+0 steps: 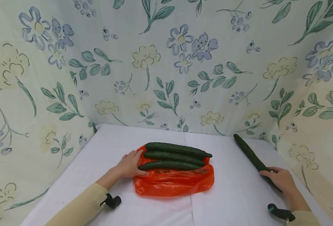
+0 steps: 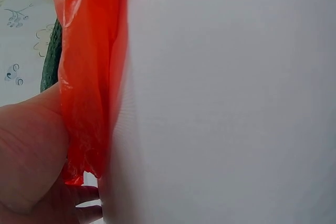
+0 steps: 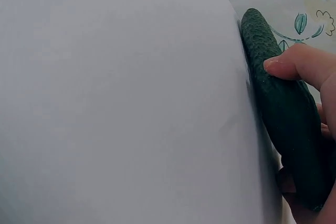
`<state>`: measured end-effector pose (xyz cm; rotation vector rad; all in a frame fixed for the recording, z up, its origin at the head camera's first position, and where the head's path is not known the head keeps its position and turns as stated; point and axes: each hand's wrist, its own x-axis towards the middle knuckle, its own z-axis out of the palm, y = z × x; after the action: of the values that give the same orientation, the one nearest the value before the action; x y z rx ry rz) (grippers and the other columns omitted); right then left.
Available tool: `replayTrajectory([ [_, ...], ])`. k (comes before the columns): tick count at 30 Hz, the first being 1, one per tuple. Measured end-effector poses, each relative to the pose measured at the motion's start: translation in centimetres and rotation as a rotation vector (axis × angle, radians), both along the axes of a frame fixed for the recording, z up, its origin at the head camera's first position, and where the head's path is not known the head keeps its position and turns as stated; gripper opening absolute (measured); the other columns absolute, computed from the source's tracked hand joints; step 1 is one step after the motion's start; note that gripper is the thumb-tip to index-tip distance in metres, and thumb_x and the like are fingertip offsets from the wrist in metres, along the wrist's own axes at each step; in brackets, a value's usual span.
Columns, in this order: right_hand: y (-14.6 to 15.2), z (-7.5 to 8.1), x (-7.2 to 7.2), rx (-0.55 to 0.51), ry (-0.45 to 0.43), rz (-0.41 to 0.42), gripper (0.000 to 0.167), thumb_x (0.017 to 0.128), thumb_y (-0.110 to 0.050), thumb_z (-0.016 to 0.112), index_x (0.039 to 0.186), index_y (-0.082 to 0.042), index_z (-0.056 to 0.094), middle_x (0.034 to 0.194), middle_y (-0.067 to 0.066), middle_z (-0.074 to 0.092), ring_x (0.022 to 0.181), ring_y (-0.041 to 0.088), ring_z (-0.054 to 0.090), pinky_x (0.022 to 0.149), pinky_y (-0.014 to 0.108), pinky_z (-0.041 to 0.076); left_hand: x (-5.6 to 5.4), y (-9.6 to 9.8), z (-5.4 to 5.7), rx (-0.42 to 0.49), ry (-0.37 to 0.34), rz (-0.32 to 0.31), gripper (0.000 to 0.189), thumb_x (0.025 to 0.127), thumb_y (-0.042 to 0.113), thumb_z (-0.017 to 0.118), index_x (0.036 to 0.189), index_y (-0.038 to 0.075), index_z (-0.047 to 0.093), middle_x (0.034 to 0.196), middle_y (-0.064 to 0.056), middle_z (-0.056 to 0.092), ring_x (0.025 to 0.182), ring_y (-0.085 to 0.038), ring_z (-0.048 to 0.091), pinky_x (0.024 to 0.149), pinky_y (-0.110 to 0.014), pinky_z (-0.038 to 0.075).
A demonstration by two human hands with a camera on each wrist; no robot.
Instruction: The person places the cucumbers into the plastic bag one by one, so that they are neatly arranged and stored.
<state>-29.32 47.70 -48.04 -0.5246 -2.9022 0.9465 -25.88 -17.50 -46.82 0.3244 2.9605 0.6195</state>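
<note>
Three dark green cucumbers (image 1: 172, 156) lie side by side on a red plastic bag (image 1: 173, 185), whose front part bunches up before them. My left hand (image 1: 129, 164) rests at the bag's left end, thumb and fingers spread along its edge, by the cucumbers' left ends. In the left wrist view, the red plastic (image 2: 89, 72) covers part of the thumb. Over on the right, my right hand (image 1: 281, 179) grips a separate cucumber (image 1: 248, 152) near its closer end. The right wrist view shows the thumb laid across this cucumber (image 3: 289, 114), with fingers around its far side.
White cloth (image 1: 112, 138) covers the table, with a crease running down its middle. A floral curtain (image 1: 166, 69) stands behind and along both sides. Black wrist mounts (image 1: 113, 201) sit at both sleeve ends.
</note>
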Motion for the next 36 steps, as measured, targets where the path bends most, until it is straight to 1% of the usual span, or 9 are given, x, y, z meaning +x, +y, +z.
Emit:
replayTrajectory([
  [3, 0.0, 0.2, 0.0, -0.021, -0.007, -0.013, 0.089, 0.086, -0.056, 0.072, 0.136, 0.013, 0.049, 0.145, 0.041, 0.038, 0.130, 0.057, 0.038, 0.103, 0.065, 0.038, -0.1, 0.0, 0.0, -0.011, -0.001, 0.005, 0.114, 0.073, 0.063, 0.081, 0.158, 0.011, 0.027, 0.159, -0.018, 0.035, 0.149, -0.040, 0.028, 0.119, -0.064, 0.022],
  [7, 0.2, 0.4, 0.2, -0.047, -0.007, -0.015, 0.090, 0.084, -0.056, 0.073, 0.137, 0.012, 0.049, 0.143, 0.040, 0.040, 0.126, 0.055, 0.042, 0.099, 0.063, 0.042, -0.1, 0.0, 0.0, -0.023, 0.001, 0.002, 0.114, 0.073, 0.063, 0.081, 0.158, 0.011, 0.027, 0.158, -0.018, 0.036, 0.148, -0.040, 0.029, 0.119, -0.064, 0.023],
  [10, 0.4, 0.5, 0.4, -0.065, -0.007, -0.015, 0.090, 0.084, -0.057, 0.073, 0.138, 0.011, 0.049, 0.143, 0.038, 0.041, 0.124, 0.052, 0.044, 0.096, 0.061, 0.044, 0.0, 0.0, 0.1, -0.006, 0.004, -0.002, 0.113, 0.072, 0.062, 0.082, 0.158, 0.010, 0.028, 0.157, -0.019, 0.038, 0.148, -0.040, 0.030, 0.118, -0.065, 0.023],
  [13, 0.5, 0.4, 0.5, -0.079, -0.005, -0.012, 0.090, 0.084, -0.057, 0.073, 0.139, 0.011, 0.048, 0.145, 0.037, 0.039, 0.126, 0.051, 0.043, 0.096, 0.060, 0.043, 0.0, 0.1, 0.2, -0.001, 0.000, 0.002, 0.114, 0.072, 0.061, 0.082, 0.158, 0.010, 0.028, 0.157, -0.019, 0.037, 0.148, -0.040, 0.030, 0.118, -0.065, 0.023],
  [21, 0.4, 0.7, 0.6, -0.119, -0.022, -0.014, 0.093, 0.085, -0.058, 0.072, 0.142, 0.010, 0.046, 0.148, 0.037, 0.035, 0.131, 0.053, 0.038, 0.101, 0.065, 0.039, -0.1, 0.1, 0.2, -0.023, -0.003, 0.009, 0.114, 0.073, 0.062, 0.081, 0.158, 0.010, 0.027, 0.159, -0.019, 0.035, 0.149, -0.040, 0.028, 0.119, -0.064, 0.022],
  [30, 0.0, 1.2, 0.8, -0.134, -0.045, -0.009, 0.098, 0.083, -0.061, 0.073, 0.144, 0.009, 0.043, 0.152, 0.038, 0.030, 0.135, 0.055, 0.034, 0.105, 0.066, 0.037, -0.1, 0.1, 0.1, -0.018, 0.007, 0.005, 0.114, 0.072, 0.062, 0.082, 0.157, 0.009, 0.029, 0.157, -0.019, 0.037, 0.147, -0.039, 0.031, 0.118, -0.065, 0.024],
  [32, -0.1, 1.4, 0.8, -0.126, -0.039, 0.010, 0.098, 0.084, -0.062, 0.072, 0.144, 0.009, 0.043, 0.151, 0.038, 0.031, 0.133, 0.055, 0.036, 0.103, 0.066, 0.039, -0.1, 0.1, 0.1, -0.017, 0.007, 0.005, 0.114, 0.072, 0.062, 0.082, 0.157, 0.009, 0.029, 0.157, -0.019, 0.037, 0.147, -0.039, 0.031, 0.118, -0.065, 0.024],
  [36, -0.5, 1.8, 1.0, -0.099, -0.003, 0.061, 0.095, 0.084, -0.061, 0.071, 0.140, 0.011, 0.047, 0.145, 0.038, 0.040, 0.123, 0.051, 0.046, 0.093, 0.061, 0.046, -0.1, 0.1, 0.1, -0.016, 0.000, 0.006, 0.114, 0.072, 0.062, 0.082, 0.158, 0.009, 0.028, 0.158, -0.019, 0.036, 0.148, -0.039, 0.030, 0.118, -0.065, 0.023],
])
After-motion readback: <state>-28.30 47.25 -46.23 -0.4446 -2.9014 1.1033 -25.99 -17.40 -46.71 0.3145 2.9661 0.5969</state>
